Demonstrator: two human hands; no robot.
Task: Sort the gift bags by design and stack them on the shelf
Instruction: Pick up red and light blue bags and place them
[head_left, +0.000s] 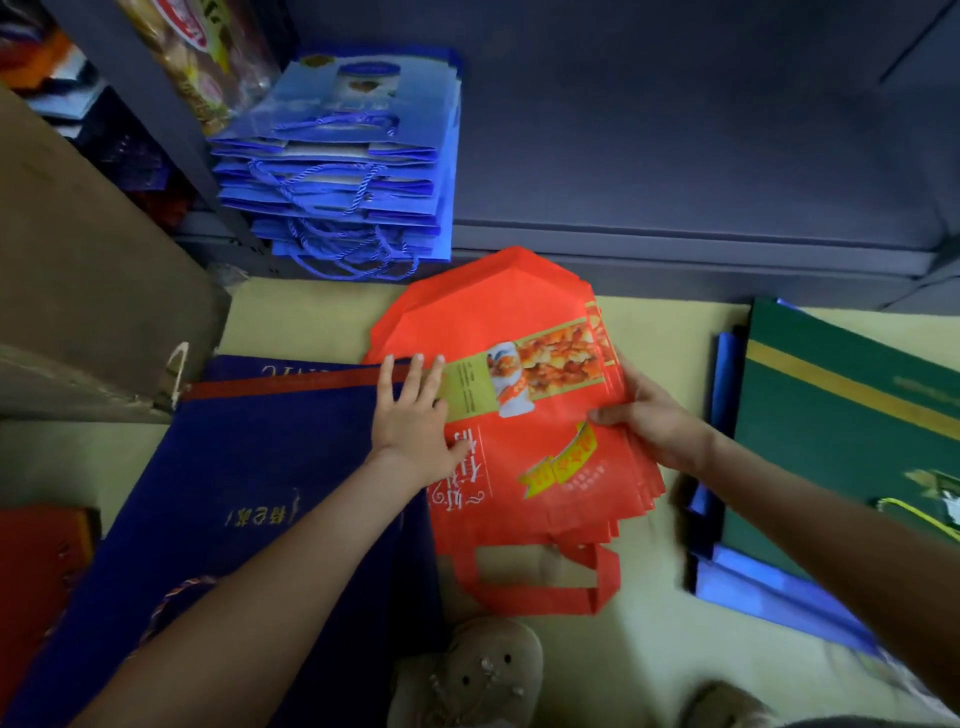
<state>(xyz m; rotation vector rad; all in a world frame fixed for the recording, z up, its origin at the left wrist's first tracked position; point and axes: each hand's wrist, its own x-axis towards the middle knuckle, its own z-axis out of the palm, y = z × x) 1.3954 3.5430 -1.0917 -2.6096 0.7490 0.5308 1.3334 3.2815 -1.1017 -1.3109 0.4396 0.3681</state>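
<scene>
Currently: red bags (545, 467), one fanned stack, low at the floor (311, 317), top end reaching the shelf (675, 156) front edge, between navy bag (260, 457) and green bag (831, 426). Left grip (410, 415) lies flat, fingers straight, on the stack's left edge; right grip (649, 415) pinches the right edge, thumb on top, probably to square the stack for lifting. Blue bags (343, 171) are already stacked at the shelf's left front corner.

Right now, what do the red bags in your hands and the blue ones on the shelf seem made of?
Red bags: likely non-woven fabric, matte, soft flat strap handles. Blue bags: probably glossy coated paper, crisp folded edges, twisted cord handles.
</scene>
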